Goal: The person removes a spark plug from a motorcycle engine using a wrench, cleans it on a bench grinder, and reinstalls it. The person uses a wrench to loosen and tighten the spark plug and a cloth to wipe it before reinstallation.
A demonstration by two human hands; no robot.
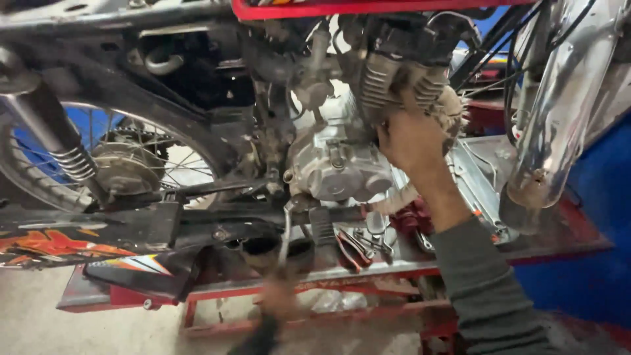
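The right hand, in a grey sleeve, reaches up and presses against the finned engine cylinder of the motorcycle on the red lift table; whether its fingers clasp anything I cannot tell. Lower down, the blurred left hand closes around a thin metal rod below the silver crankcase, with loose tools lying just to the right.

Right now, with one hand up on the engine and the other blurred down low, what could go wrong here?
The right hand presses against the finned cylinder, where edges could scrape knuckles. Loose pliers and wrenches lie near the edge of the red lift table; a bump might knock them off. The left hand is blurred, so its grip cannot be judged.
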